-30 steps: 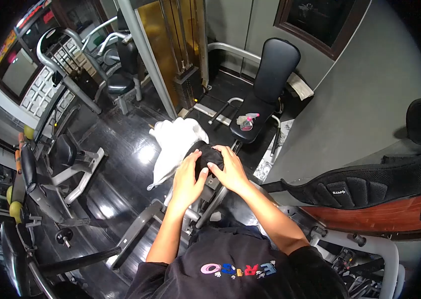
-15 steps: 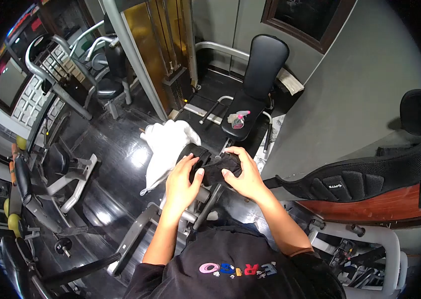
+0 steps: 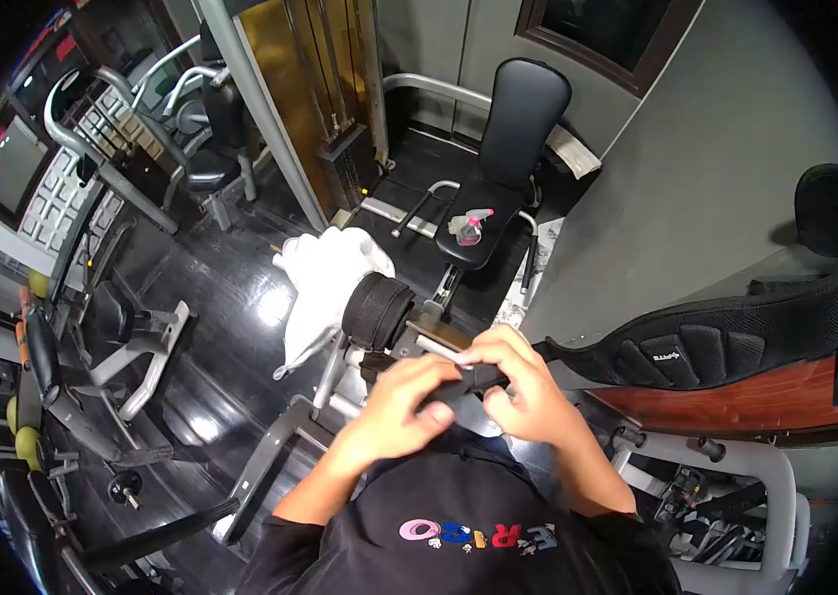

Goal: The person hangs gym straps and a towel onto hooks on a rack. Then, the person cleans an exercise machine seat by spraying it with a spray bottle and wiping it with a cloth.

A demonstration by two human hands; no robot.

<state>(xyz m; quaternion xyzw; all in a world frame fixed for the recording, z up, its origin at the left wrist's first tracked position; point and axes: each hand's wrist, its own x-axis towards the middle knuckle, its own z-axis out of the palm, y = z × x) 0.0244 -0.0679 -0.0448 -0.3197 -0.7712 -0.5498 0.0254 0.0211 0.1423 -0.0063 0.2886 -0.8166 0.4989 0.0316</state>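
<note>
Left hand (image 3: pixel 401 412), right hand (image 3: pixel 528 399): fingers clamped on black fabric strap (image 3: pixel 480 378), apparently to steady it; rolled black fabric band (image 3: pixel 375 312) at the near edge of white cloth (image 3: pixel 325 283).

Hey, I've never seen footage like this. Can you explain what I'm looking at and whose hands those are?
There's no robot here: one camera, worn on a person's head, looks forward and down, so you see roughly their own view. The bare left hand and right hand are the wearer's, together holding a dark strap-like item, partly hidden by fingers. Just beyond is a rolled black band beside a white cloth. Farther off, a bottle with pink parts sits on a black seat. Gym machines stand around.
</note>
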